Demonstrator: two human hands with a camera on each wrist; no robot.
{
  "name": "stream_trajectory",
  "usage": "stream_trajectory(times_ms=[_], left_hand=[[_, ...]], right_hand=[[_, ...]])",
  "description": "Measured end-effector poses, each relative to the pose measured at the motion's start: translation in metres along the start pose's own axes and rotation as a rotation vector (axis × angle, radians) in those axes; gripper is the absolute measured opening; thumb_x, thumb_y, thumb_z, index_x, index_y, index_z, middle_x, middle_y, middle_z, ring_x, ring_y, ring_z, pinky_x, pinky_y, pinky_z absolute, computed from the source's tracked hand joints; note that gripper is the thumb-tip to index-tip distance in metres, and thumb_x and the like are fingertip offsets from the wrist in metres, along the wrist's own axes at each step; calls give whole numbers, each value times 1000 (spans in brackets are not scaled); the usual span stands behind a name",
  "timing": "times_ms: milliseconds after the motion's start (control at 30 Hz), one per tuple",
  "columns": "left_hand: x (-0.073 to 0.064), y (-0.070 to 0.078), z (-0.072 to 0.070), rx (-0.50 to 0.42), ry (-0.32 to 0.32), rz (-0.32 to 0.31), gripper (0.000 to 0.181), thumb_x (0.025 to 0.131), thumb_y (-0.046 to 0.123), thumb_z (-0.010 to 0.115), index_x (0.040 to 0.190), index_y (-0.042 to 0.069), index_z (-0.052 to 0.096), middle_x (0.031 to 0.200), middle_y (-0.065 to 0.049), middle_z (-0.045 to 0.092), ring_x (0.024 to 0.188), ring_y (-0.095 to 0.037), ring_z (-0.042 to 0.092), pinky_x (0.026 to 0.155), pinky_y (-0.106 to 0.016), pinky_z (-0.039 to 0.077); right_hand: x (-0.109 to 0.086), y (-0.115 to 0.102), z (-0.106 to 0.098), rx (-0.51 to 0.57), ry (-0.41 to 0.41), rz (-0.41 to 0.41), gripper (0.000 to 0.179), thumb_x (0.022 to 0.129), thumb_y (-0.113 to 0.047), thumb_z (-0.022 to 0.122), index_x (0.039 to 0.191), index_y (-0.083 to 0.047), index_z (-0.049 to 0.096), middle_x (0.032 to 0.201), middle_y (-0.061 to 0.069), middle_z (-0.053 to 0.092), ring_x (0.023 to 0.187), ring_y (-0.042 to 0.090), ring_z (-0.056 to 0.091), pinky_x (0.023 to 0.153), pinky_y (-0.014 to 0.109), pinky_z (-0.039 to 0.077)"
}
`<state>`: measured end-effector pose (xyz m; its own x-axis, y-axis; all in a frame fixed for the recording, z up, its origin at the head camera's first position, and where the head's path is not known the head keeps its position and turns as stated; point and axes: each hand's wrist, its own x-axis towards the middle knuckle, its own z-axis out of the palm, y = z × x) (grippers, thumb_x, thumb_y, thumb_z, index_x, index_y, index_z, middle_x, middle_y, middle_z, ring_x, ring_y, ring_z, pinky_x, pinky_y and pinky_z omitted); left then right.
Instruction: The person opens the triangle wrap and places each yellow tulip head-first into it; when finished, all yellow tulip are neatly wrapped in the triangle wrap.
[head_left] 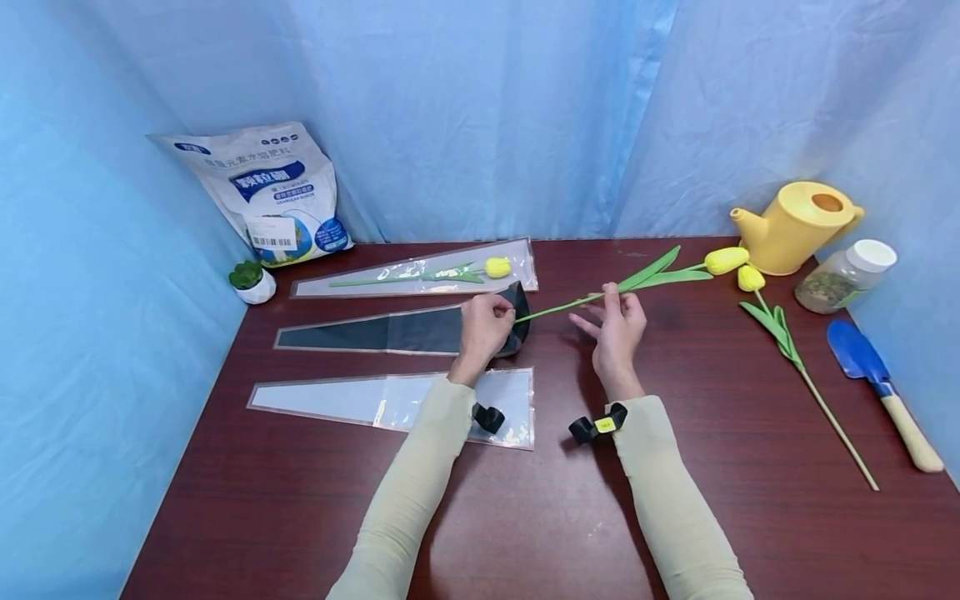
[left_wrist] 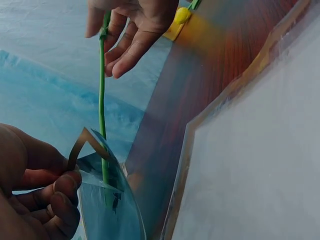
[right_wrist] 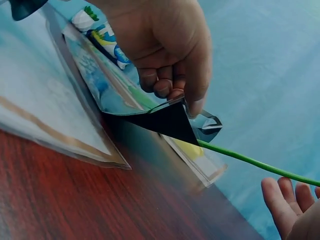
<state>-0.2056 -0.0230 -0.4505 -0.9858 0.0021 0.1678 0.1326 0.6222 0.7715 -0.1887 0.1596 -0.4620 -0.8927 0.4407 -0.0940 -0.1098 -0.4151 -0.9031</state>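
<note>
Head view shows a tulip (head_left: 671,277) with a yellow bloom, long green leaves and a thin green stem, held aslant above the worktop (head_left: 525,517). The right hand (head_left: 618,337) grips it on the stem just below the leaves, some fingers spread. The left hand (head_left: 483,329) pinches the rim of a dark sleeve (head_left: 420,329), whose mouth gapes; the left wrist view shows the stem's lower end inside. Behind it, a clear-fronted sleeve (head_left: 517,258) holds a second yellow tulip (head_left: 497,267). A white-lidded jar (head_left: 832,283) contains brownish-green bits, and a small white pot (head_left: 258,288) bears a green plant (head_left: 245,273).
</note>
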Motion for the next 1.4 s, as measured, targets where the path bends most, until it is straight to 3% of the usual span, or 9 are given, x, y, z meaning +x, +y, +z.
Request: stream_trajectory(times_ms=[167,367,467,600,767,1033,1167,1400], left_hand=[[-1,2,0,17,4,-5,11,89,8,69,85,4,79,78,-9,76,73,-22,70,70,-31,55],[-1,4,1,24,2,4,12,89,9,68,85,5,79,77,-8,76,73,-21,71,70,-32,56],[-2,5,1,31,9,9,12,89,9,68,85,5,79,78,-8,76,73,-21,71,69,-31,56],[-1,7,2,40,10,0,12,89,9,68,86,5,79,78,-8,76,73,-21,70,69,-30,56],[-1,7,2,56,13,3,12,90,9,69,86,5,79,78,-7,76,74,-20,70,69,-30,56],[-2,7,1,58,25,-1,12,90,9,68,86,5,79,78,-7,76,73,-20,71,69,-30,57],[-2,8,1,51,37,3,11,89,8,69,87,5,79,78,-8,76,72,-20,71,68,-30,56],[-3,8,1,37,34,7,11,91,8,68,89,4,78,79,-9,76,73,-20,71,67,-31,57]], right_hand=[[1,1,-1,47,39,4,12,102,-22,57,95,-12,57,86,3,65,71,15,72,58,35,62],[0,4,-1,26,39,5,17,101,-17,57,112,-7,50,94,9,67,72,15,74,55,34,61],[0,3,-2,1,14,47,22,100,-17,59,116,-4,51,98,10,69,76,14,75,59,33,62],[3,-1,-5,-15,-21,107,16,98,-21,63,106,-7,61,99,5,68,79,16,75,65,34,63],[7,-6,-10,18,-4,80,18,98,-24,63,93,-6,64,100,6,62,78,17,75,67,34,63],[5,-5,-8,-23,-14,84,8,100,-14,59,101,-10,53,89,3,65,78,15,75,67,33,63],[5,-7,-8,-61,-48,111,7,100,-15,59,103,-9,57,90,1,68,82,15,74,70,33,63],[5,-7,-11,-21,-13,69,12,99,-16,62,101,-4,60,87,2,70,79,16,75,71,32,63]])
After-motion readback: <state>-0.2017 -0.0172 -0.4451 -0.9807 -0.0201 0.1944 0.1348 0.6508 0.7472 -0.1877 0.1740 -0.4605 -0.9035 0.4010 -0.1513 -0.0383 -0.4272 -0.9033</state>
